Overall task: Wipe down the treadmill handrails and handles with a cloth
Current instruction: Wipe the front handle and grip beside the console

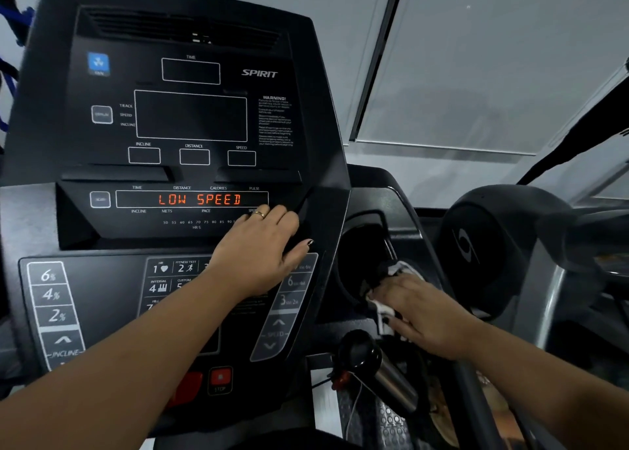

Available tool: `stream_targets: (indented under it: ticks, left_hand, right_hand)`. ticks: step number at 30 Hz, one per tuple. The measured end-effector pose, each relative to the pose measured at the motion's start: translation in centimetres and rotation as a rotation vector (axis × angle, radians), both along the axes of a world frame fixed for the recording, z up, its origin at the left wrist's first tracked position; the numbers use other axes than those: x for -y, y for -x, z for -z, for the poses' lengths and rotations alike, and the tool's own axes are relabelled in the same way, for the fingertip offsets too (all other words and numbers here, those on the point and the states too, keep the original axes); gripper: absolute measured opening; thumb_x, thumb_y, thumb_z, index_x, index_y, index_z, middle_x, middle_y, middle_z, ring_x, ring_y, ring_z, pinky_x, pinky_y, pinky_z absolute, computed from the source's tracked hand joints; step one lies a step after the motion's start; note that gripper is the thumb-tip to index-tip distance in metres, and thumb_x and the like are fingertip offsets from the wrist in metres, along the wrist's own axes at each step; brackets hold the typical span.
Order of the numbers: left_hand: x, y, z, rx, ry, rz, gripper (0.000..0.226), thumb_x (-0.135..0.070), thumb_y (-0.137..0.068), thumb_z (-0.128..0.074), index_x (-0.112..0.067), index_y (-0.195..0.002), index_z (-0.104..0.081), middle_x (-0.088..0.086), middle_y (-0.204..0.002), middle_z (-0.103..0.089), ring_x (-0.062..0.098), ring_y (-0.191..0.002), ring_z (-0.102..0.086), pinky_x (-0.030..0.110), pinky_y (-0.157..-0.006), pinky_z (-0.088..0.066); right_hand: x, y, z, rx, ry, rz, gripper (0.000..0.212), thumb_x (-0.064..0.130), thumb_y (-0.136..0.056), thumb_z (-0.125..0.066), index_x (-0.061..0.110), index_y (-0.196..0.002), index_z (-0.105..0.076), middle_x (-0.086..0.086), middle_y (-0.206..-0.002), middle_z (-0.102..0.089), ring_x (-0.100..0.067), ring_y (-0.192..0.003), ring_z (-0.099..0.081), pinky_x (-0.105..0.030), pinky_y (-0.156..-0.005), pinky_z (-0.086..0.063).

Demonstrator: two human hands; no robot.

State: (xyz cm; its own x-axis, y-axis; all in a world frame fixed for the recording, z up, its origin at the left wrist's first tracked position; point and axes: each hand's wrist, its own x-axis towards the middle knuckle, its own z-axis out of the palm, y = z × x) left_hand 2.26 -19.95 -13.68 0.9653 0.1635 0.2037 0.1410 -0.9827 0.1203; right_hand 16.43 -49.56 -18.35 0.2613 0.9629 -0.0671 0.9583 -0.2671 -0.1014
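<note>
A black treadmill console fills the left and middle of the head view, its display reading "LOW SPEED". My left hand rests flat on the console's right edge, fingers spread, a ring on one finger, holding nothing. My right hand presses a crumpled white cloth against the dark surround of the right-hand cup recess, beside the console. A short handle with a black end and a silver grip juts out below my right hand. The right handrail is mostly hidden under my right forearm.
A red stop button and a red safety clip with a white cord sit at the console's lower edge. Another dark machine stands close on the right. Pale blinds and a wall lie behind.
</note>
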Motion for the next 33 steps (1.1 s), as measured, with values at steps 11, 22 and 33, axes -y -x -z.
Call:
stream_targets:
  ticks: [11,22,33]
  left_hand:
    - [0.1,-0.1,0.5,0.055,-0.032,0.01,0.038,-0.056,-0.096,-0.024,-0.025,-0.095,-0.045,-0.011,-0.094,-0.044,0.015,-0.091,-0.045,0.034,-0.079,-0.044]
    - [0.1,-0.5,0.6,0.078,-0.057,0.023,0.038,-0.055,-0.095,-0.025,-0.023,-0.095,-0.046,-0.011,-0.092,-0.04,0.014,-0.087,-0.044,0.035,-0.075,-0.044]
    - [-0.2,-0.5,0.7,0.065,-0.076,0.028,0.034,-0.056,-0.096,-0.028,-0.026,-0.092,-0.043,-0.011,-0.092,-0.043,0.013,-0.087,-0.042,0.032,-0.075,-0.041]
  right_hand:
    - [1.7,0.7,3.7,0.016,-0.118,0.569,0.062,0.048,-0.098,-0.014,0.027,-0.156,-0.007,0.008,-0.164,0.009,-0.011,-0.15,0.008,-0.045,-0.122,-0.004]
    - [-0.2,4.3,3.4,0.137,-0.039,0.251,0.054,0.045,-0.1,-0.026,0.016,-0.14,-0.048,0.0,-0.144,-0.05,-0.022,-0.139,-0.04,-0.046,-0.112,-0.02]
    - [-11.2,2.4,-2.9,-0.886,0.294,0.627,0.049,0.031,-0.107,-0.013,0.021,-0.153,-0.026,-0.014,-0.143,-0.046,-0.028,-0.127,-0.046,-0.031,-0.107,-0.032]
